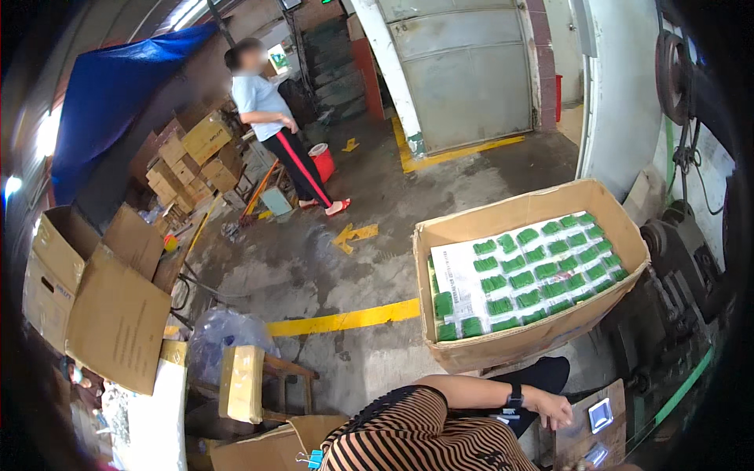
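My left arm in a striped sleeve reaches to the right, with a dark watch [515, 396] on the wrist. At its end my left hand [552, 407] has its fingers curled together; what they hold, if anything, is hidden. It is over the near edge of a brown board [577, 428]. A small blue-and-silver rectangular piece [601, 414] lies on the board, with a similar shiny piece [597, 454] below it. My right hand is out of the picture. Just beyond my knee stands a large open carton [503, 352] holding rows of small green bundles [528, 298] on white sheets.
Dark machinery [675, 259] stands along the right. At the left are an open carton [118, 322], a white-topped table [159, 416], a clear plastic bag [228, 337] and a taped box [242, 383]. Farther off a person [267, 110] stands by a red bucket [321, 161].
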### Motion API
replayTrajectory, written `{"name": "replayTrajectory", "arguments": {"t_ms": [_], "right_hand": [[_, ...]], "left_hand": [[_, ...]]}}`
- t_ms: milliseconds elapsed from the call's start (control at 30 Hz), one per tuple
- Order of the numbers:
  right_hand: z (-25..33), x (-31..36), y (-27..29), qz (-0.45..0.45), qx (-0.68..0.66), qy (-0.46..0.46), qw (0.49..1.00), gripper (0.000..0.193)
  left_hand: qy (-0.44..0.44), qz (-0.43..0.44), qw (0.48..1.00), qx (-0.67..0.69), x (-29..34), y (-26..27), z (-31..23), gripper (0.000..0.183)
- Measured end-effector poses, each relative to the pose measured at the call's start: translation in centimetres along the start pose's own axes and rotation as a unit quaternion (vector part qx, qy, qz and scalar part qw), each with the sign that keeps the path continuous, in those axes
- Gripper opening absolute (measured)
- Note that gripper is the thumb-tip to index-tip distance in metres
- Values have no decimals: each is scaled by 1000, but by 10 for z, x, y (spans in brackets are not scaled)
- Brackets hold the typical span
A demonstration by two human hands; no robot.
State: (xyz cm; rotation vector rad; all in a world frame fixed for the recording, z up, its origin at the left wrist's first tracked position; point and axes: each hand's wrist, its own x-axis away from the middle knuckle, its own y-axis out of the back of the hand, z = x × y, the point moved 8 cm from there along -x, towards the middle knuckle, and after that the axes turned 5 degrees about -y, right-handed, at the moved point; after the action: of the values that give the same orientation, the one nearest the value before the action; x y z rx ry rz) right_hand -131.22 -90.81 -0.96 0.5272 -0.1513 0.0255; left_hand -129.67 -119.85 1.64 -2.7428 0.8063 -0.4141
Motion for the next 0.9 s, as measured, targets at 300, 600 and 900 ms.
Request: {"name": "replayTrajectory", "arguments": {"t_ms": [300, 600, 900], "right_hand": [[168, 73, -101, 321, -115, 258, 904, 22], [-43, 60, -111, 293, -287, -355, 840, 25], [-14, 18, 50, -88, -90, -23, 992, 18]], "left_hand": [[-40, -76, 995, 51, -56, -29, 41, 40], [68, -27, 976, 207, -46, -56, 63, 50], [155, -77, 954, 244, -43, -58, 41, 56]]}}
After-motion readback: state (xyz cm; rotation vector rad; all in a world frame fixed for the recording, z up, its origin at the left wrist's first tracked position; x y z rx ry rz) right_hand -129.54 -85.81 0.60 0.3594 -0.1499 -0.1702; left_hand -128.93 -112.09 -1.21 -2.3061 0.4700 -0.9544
